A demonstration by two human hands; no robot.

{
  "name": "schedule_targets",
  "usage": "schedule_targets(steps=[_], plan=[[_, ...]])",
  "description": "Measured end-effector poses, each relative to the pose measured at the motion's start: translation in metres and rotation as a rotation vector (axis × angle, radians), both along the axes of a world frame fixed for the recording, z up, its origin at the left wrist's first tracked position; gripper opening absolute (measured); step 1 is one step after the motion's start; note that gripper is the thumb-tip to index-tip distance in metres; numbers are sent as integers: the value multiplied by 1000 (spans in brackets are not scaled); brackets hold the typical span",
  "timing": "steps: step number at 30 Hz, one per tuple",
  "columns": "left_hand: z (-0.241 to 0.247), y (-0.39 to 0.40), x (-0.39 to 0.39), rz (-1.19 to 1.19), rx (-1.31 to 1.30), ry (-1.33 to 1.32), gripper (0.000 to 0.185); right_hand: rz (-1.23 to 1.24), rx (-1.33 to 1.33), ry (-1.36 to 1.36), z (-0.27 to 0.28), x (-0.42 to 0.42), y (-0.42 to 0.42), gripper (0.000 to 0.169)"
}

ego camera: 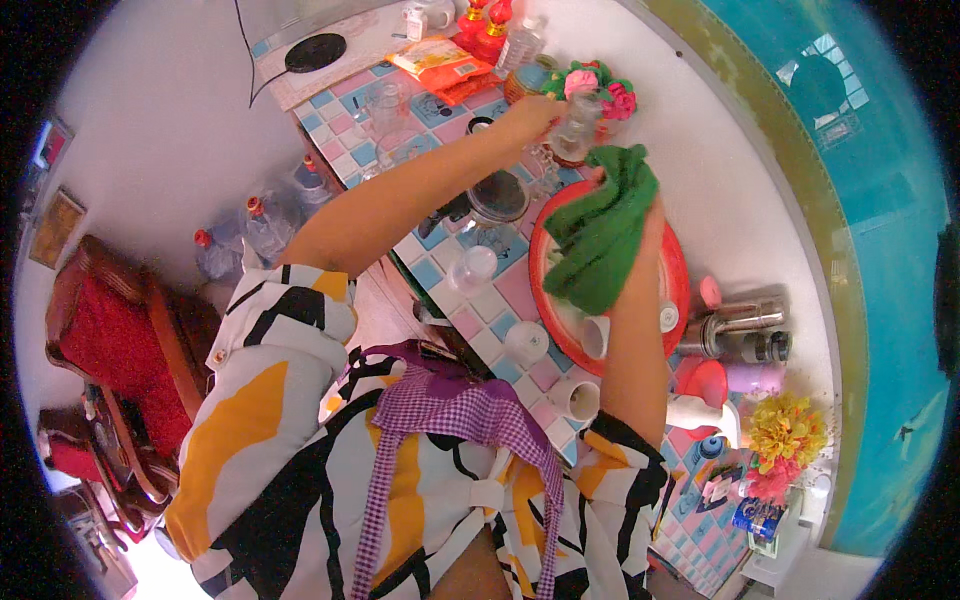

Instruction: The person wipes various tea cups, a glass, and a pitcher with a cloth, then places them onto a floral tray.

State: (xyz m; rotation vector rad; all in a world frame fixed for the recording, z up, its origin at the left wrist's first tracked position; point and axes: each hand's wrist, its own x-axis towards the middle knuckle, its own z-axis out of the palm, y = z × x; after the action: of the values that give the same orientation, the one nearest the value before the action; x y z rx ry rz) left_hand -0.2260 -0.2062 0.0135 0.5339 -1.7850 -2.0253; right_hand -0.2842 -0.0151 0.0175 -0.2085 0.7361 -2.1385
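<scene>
My left hand (541, 118) is closed around a clear glass vessel (576, 129), slightly blurred, in front of pink and red artificial flowers (600, 90). In my right hand (651, 229) is a green cloth (607, 232), which hides most of the fingers. The cloth hangs over a round red-rimmed tray (537, 262). A white cup (596, 337) lies in the tray beside my right forearm. Below my left forearm stands a glass jar (499, 199) with a dark top.
On the tiled tabletop (465, 322) are a white cup (574, 397), a clear plastic cup (474, 266), a white lid (526, 343) and a glass jug (388, 105). An orange packet (442, 67) lies at the back. Metal flasks (750, 311) and yellow flowers (787, 431) line the wall.
</scene>
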Motion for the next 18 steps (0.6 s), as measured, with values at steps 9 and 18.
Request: schedule_targets(steps=[9,18], plan=[[-69,-37,7,88,158,-165,16,182,-294,-145,-15,-26,29,32],[-63,-54,19,-217,10,-262,14,110,-560,-115,30,-51,95,35]])
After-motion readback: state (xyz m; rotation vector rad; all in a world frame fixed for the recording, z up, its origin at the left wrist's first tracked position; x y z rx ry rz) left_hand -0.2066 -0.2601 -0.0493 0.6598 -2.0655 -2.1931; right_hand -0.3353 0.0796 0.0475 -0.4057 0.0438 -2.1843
